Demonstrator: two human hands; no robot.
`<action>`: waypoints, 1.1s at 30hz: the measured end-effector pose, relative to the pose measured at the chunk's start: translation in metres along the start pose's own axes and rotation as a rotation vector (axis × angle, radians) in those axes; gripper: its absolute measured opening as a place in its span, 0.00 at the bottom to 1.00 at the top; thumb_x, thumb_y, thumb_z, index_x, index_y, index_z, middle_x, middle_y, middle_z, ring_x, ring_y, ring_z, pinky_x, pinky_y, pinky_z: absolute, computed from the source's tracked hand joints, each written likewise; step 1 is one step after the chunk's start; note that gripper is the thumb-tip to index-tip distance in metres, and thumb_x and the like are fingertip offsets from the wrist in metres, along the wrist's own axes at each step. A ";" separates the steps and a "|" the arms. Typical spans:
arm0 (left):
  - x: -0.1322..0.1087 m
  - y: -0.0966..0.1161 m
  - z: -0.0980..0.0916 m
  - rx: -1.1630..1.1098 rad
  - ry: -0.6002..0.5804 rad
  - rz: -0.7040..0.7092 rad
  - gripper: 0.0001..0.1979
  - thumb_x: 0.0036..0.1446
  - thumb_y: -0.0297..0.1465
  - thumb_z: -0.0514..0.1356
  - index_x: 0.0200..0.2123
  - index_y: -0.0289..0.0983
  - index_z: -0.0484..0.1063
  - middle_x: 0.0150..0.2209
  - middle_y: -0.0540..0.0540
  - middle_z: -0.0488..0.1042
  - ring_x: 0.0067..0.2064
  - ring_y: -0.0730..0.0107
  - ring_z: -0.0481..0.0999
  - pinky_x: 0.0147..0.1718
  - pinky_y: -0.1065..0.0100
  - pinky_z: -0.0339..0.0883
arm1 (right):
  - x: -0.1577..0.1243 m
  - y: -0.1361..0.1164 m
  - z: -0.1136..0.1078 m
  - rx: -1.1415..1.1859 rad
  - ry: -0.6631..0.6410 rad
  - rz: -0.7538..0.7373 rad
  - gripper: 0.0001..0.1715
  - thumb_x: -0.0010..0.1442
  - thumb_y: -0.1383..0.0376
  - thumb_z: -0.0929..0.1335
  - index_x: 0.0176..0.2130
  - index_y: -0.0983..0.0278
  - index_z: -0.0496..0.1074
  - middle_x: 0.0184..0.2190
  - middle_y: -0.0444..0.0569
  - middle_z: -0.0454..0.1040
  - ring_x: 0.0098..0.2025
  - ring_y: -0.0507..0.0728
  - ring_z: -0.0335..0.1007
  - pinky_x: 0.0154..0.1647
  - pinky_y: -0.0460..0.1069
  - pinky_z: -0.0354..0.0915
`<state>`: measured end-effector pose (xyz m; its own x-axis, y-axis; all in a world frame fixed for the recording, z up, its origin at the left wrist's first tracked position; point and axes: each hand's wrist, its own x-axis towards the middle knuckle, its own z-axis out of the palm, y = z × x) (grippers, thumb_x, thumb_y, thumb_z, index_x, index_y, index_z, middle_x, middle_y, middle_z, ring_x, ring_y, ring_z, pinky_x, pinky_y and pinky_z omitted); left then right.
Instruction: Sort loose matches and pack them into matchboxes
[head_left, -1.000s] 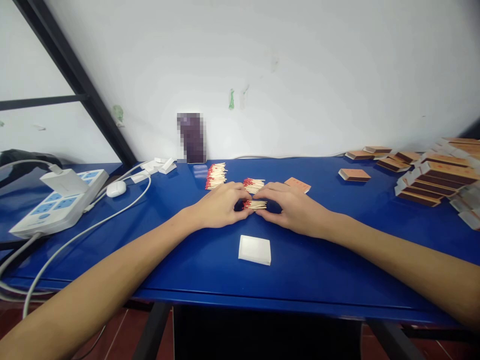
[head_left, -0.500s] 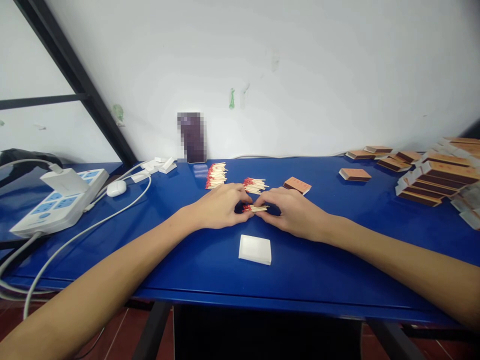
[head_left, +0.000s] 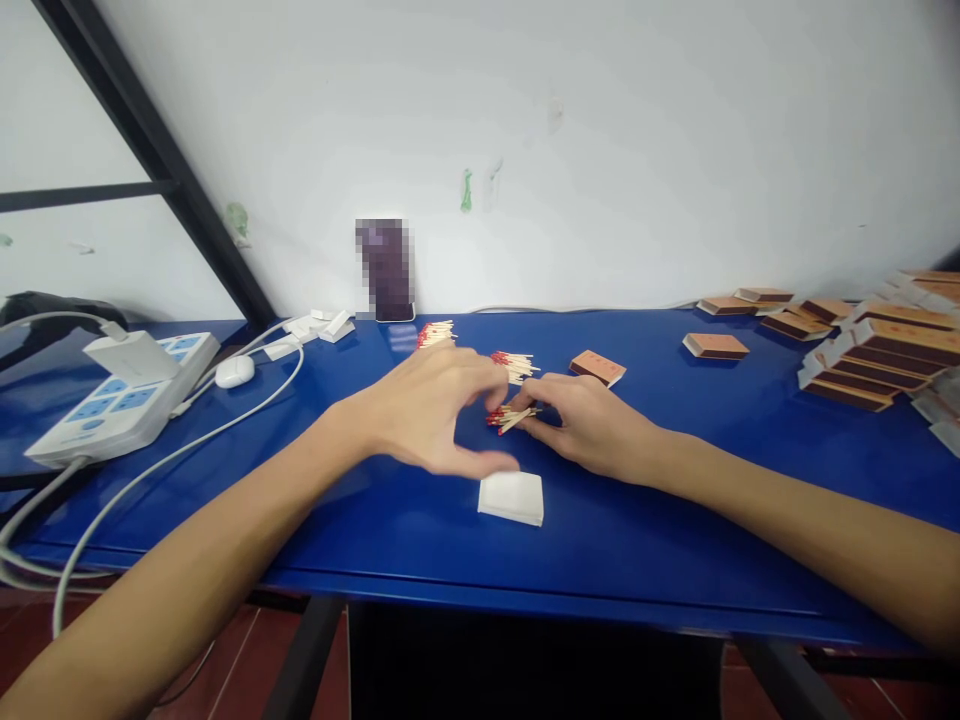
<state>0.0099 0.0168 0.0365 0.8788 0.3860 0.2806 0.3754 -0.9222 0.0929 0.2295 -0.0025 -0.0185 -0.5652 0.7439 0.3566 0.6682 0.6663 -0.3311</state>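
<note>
Between the thumb and fingers of my right hand (head_left: 589, 425) is a small bunch of red-headed matches (head_left: 513, 416), held low over the table. My left hand (head_left: 431, 410) is spread, thumb and fingers wide apart, just left of the bunch and holding nothing. Its thumb tip is over the far edge of a white matchbox tray (head_left: 511, 499), slightly blurred. Beyond my hands lie a small pile of matches (head_left: 514, 365) and a larger pile (head_left: 436, 334), the latter partly hidden by my left hand. A brown matchbox sleeve (head_left: 598, 368) rests beyond my right hand.
Stacked matchboxes (head_left: 877, 350) fill the right end of the blue table (head_left: 637, 560). One matchbox (head_left: 715, 346) lies apart. A phone (head_left: 386, 268) leans on the wall. White box pieces (head_left: 319, 327), an earbud case (head_left: 235, 371), cables and a power strip (head_left: 124, 400) are at left.
My left hand has let go of the matches and opened wide, its thumb moving nearer the tray. The bunch in my right hand has fanned out a little.
</note>
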 end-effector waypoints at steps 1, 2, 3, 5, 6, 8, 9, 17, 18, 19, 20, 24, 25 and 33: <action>-0.001 0.004 -0.001 -0.031 -0.044 0.037 0.23 0.47 0.51 0.64 0.32 0.37 0.69 0.29 0.51 0.70 0.29 0.71 0.66 0.32 0.67 0.57 | 0.000 0.000 0.000 0.008 -0.005 0.001 0.04 0.63 0.68 0.66 0.37 0.63 0.71 0.34 0.48 0.78 0.37 0.57 0.73 0.37 0.50 0.64; -0.001 0.008 -0.001 -0.049 -0.090 0.060 0.24 0.46 0.52 0.64 0.32 0.37 0.69 0.28 0.52 0.70 0.28 0.72 0.65 0.31 0.68 0.56 | 0.000 0.000 -0.001 0.016 -0.009 0.003 0.04 0.63 0.69 0.65 0.36 0.63 0.71 0.34 0.48 0.78 0.37 0.57 0.73 0.37 0.50 0.64; -0.001 0.012 0.001 -0.053 -0.130 0.080 0.24 0.45 0.53 0.65 0.31 0.37 0.70 0.27 0.52 0.70 0.27 0.72 0.65 0.30 0.68 0.55 | 0.000 0.000 -0.001 0.021 -0.011 0.007 0.05 0.63 0.69 0.65 0.36 0.63 0.71 0.34 0.48 0.78 0.37 0.56 0.73 0.37 0.50 0.64; 0.000 0.015 0.010 -0.033 -0.172 0.095 0.22 0.45 0.51 0.66 0.30 0.37 0.71 0.27 0.51 0.70 0.27 0.72 0.65 0.28 0.68 0.55 | 0.000 0.000 -0.001 0.020 -0.010 0.019 0.05 0.63 0.69 0.65 0.36 0.63 0.71 0.34 0.48 0.78 0.36 0.56 0.73 0.36 0.49 0.64; 0.001 0.015 0.015 -0.023 -0.174 0.098 0.21 0.46 0.49 0.66 0.29 0.37 0.71 0.27 0.51 0.70 0.27 0.72 0.66 0.28 0.68 0.54 | 0.000 0.000 -0.001 0.018 -0.009 0.023 0.05 0.63 0.69 0.65 0.36 0.63 0.71 0.34 0.48 0.78 0.36 0.56 0.73 0.35 0.49 0.64; 0.002 0.012 0.023 0.003 -0.141 0.102 0.19 0.48 0.48 0.65 0.30 0.37 0.72 0.26 0.50 0.71 0.27 0.71 0.67 0.28 0.68 0.54 | -0.001 0.001 0.000 0.016 0.000 0.018 0.05 0.62 0.69 0.65 0.36 0.63 0.71 0.35 0.48 0.78 0.36 0.56 0.73 0.35 0.49 0.64; 0.002 0.009 0.026 0.021 -0.112 0.110 0.19 0.50 0.49 0.64 0.30 0.37 0.72 0.26 0.50 0.71 0.27 0.70 0.67 0.29 0.68 0.55 | -0.001 0.002 0.000 0.018 0.008 0.008 0.05 0.62 0.69 0.65 0.36 0.63 0.71 0.34 0.47 0.78 0.36 0.55 0.73 0.35 0.49 0.64; 0.002 -0.016 0.034 -0.209 0.162 -0.021 0.19 0.55 0.47 0.62 0.38 0.36 0.74 0.27 0.51 0.70 0.28 0.74 0.67 0.30 0.69 0.59 | 0.000 0.006 0.001 0.048 0.053 -0.046 0.05 0.63 0.65 0.66 0.36 0.62 0.71 0.32 0.47 0.78 0.33 0.55 0.73 0.33 0.49 0.63; 0.002 -0.019 0.036 -0.231 0.192 -0.060 0.18 0.57 0.45 0.61 0.39 0.36 0.74 0.29 0.51 0.71 0.29 0.74 0.67 0.30 0.70 0.60 | 0.000 0.006 0.001 0.054 0.053 -0.048 0.05 0.64 0.65 0.66 0.36 0.62 0.71 0.33 0.47 0.78 0.34 0.55 0.73 0.34 0.49 0.63; 0.002 -0.023 0.038 -0.249 0.206 -0.091 0.17 0.58 0.44 0.61 0.41 0.36 0.74 0.31 0.50 0.72 0.30 0.74 0.67 0.31 0.70 0.60 | 0.000 0.006 0.001 0.062 0.053 -0.049 0.05 0.64 0.65 0.66 0.36 0.62 0.72 0.33 0.47 0.78 0.34 0.55 0.73 0.34 0.49 0.63; 0.003 -0.025 0.040 -0.269 0.202 -0.113 0.16 0.58 0.43 0.61 0.42 0.37 0.74 0.33 0.50 0.73 0.31 0.74 0.68 0.32 0.70 0.61 | 0.000 0.006 0.001 0.068 0.055 -0.048 0.05 0.64 0.65 0.65 0.37 0.62 0.72 0.33 0.47 0.78 0.34 0.55 0.73 0.34 0.48 0.64; 0.006 -0.027 0.043 -0.408 0.117 -0.144 0.15 0.58 0.43 0.62 0.40 0.38 0.75 0.36 0.49 0.76 0.34 0.73 0.70 0.34 0.69 0.63 | 0.000 0.006 0.002 0.056 0.078 -0.042 0.04 0.62 0.66 0.66 0.36 0.62 0.72 0.33 0.47 0.78 0.33 0.55 0.73 0.33 0.49 0.64; 0.007 -0.026 0.043 -0.441 0.096 -0.146 0.15 0.57 0.43 0.63 0.39 0.38 0.75 0.36 0.49 0.76 0.34 0.72 0.71 0.34 0.69 0.64 | -0.001 0.006 0.003 0.051 0.079 -0.040 0.04 0.61 0.66 0.66 0.36 0.62 0.72 0.33 0.47 0.78 0.34 0.55 0.73 0.33 0.49 0.64; 0.010 -0.029 0.040 -0.333 0.055 -0.169 0.12 0.52 0.40 0.67 0.34 0.36 0.77 0.30 0.51 0.77 0.30 0.74 0.72 0.34 0.69 0.62 | 0.000 0.008 0.004 0.034 0.086 -0.031 0.04 0.61 0.67 0.66 0.36 0.62 0.72 0.33 0.48 0.79 0.34 0.56 0.74 0.35 0.49 0.65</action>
<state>0.0199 0.0481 -0.0010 0.7918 0.5401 0.2851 0.3898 -0.8063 0.4449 0.2327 0.0036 -0.0247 -0.5404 0.7168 0.4407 0.6336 0.6913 -0.3474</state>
